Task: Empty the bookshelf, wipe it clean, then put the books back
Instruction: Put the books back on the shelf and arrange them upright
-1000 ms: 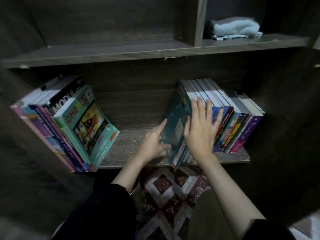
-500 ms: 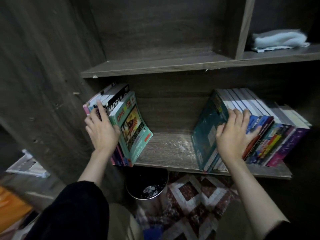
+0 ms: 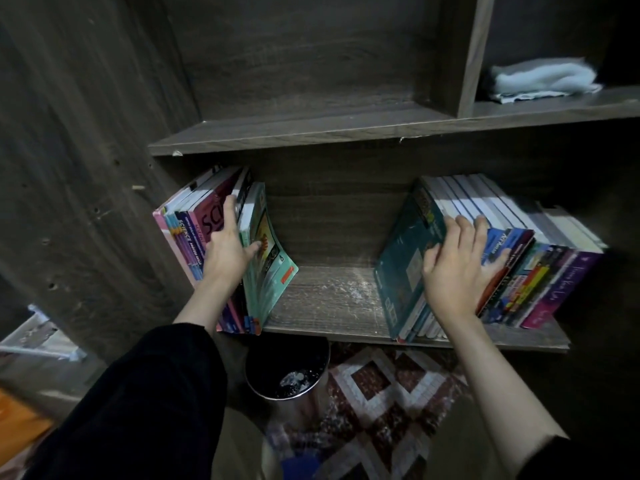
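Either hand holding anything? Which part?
Left hand pinches the light teal book and the black book behind it near the spines, thumb on the cover. Right hand lies on the right row of books; grip cannot be told.

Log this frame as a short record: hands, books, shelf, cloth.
left hand: fingers behind the teal book, thumb on its cover
right hand: grips the right books, fingers curled over their tops
lower shelf: bare, dusty-looking gap between the two book groups
cloth: bunched on the upper shelf, right compartment
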### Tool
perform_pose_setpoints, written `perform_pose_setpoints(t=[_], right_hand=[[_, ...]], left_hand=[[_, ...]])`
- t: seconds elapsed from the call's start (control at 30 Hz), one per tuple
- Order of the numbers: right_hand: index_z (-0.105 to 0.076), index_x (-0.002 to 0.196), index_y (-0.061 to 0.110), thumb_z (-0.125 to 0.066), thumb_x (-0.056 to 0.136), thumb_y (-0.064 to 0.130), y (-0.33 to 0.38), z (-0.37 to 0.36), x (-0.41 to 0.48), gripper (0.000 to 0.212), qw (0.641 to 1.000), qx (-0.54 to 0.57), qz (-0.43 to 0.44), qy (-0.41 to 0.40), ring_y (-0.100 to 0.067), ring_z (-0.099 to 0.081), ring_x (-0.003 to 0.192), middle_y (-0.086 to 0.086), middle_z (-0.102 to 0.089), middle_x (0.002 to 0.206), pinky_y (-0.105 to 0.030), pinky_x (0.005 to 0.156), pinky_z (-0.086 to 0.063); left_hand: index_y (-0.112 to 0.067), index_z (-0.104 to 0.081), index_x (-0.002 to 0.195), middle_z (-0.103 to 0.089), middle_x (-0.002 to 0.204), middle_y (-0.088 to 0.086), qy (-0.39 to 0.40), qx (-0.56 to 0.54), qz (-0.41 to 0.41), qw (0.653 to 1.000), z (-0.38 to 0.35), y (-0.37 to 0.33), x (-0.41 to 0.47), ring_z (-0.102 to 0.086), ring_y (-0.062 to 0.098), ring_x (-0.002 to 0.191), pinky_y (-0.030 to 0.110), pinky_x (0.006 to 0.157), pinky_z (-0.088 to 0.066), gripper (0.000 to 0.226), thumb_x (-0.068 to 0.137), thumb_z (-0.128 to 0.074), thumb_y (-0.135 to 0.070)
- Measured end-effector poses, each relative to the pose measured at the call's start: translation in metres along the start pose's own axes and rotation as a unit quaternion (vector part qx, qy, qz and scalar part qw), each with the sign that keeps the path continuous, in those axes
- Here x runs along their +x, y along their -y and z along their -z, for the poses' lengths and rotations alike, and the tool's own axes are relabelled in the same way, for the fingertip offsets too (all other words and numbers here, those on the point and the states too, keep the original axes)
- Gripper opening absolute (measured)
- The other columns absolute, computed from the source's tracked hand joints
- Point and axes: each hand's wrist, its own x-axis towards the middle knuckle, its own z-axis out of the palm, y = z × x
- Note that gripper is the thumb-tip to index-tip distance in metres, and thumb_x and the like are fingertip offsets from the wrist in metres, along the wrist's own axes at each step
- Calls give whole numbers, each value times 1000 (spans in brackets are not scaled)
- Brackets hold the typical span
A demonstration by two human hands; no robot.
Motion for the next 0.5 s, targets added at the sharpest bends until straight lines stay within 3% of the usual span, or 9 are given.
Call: perform_pose_setpoints(t=[0.2,0.33,0.5], right_hand=[[-47,133,12,-52,88,14,-1,-3,0,46,1000,-10,9,-8,-26,-27,140,-9,-47,138,-68,107,-16],[-49,132,13,-54,87,15,-3,-1,1,45,1000,-20,15,-7,-25,-30,139,-7,-49,136,-67,107,-18],[-51,132,15,-53,88,19,-7,3,3,44,999,-31,27,1,-24,-34,137,-3,-52,135,-64,105,-20]], left_hand=[[-27,-21,143,-52,61,6,-24,-104,-14,994,-15,-23,-3,-49,20,46,36,48,-49,74,86,-62,-3],[-26,-28,140,-57,82,5,-51,-153,-17,987,-37,-62,-23,-52,21,60,38,63,-45,65,87,-61,-9],[-28,-28,142,-63,91,5,-1,-167,-117,979,-76,-113,-46,-58,24,72,30,71,-42,67,86,-61,-11]])
